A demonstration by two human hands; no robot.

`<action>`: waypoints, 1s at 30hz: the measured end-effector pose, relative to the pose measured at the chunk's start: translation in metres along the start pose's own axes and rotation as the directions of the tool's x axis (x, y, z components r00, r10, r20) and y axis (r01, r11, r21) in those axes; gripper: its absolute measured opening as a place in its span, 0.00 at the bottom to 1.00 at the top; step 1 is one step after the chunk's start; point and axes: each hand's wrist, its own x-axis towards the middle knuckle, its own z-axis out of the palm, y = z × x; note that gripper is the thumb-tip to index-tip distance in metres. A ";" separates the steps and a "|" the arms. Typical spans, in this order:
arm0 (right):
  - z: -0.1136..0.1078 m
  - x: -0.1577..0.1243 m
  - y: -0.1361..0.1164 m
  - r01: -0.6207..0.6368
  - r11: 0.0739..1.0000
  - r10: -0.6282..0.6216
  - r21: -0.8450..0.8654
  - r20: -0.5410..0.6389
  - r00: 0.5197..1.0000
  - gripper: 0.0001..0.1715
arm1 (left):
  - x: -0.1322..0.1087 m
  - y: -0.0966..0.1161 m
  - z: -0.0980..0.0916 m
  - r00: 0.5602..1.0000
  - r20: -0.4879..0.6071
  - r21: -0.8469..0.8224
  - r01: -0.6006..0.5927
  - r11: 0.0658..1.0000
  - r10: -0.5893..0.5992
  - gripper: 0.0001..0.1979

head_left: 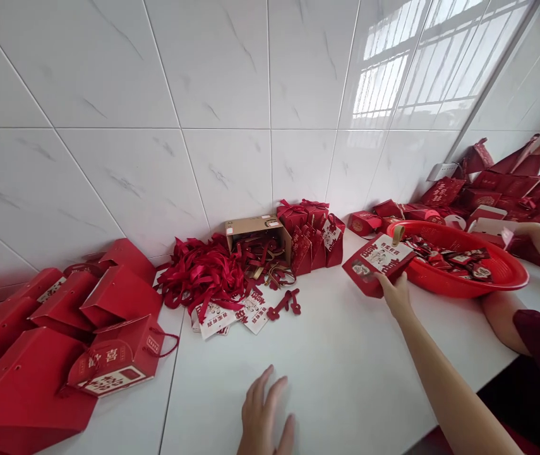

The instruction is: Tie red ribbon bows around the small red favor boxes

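Note:
My right hand [395, 292] grips a red gift box [363, 277] by its near side, raised in front of the red plastic basket. A printed white tag [386, 254] and a gold-coloured loop lie against the box's upper face. Low in the middle of the view, my left hand [266, 414] hovers over the white table [340, 373], fingers spread and holding nothing. Closest to it are white printed cards [217, 319] and a red knotted clasp [283, 304] on the tabletop.
Red ribbons [206, 272] are heaped beside a cardboard box [258, 227] of cords. Finished red boxes [307, 237] stand against the tiled wall. Larger red boxes [47, 354] crowd the left. A co-worker's arms [504, 319] reach around the red basket [506, 275] of wrapped sweets.

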 end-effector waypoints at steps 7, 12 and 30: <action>-0.038 -0.117 -0.041 -0.507 0.846 0.089 0.164 0.894 0.438 0.30 | 0.046 0.046 -0.067 1.000 0.027 -0.541 0.027 0.840 -0.014 0.31; -0.026 -0.174 -0.051 -0.739 0.669 -0.004 0.078 0.995 0.101 0.32 | 0.076 0.065 -0.104 0.936 0.198 -0.768 -0.036 0.639 0.291 0.36; -0.032 -0.204 -0.041 -0.860 0.478 0.070 0.179 0.968 0.241 0.30 | 0.041 0.072 -0.112 0.967 -0.103 -0.797 -0.220 0.563 0.232 0.12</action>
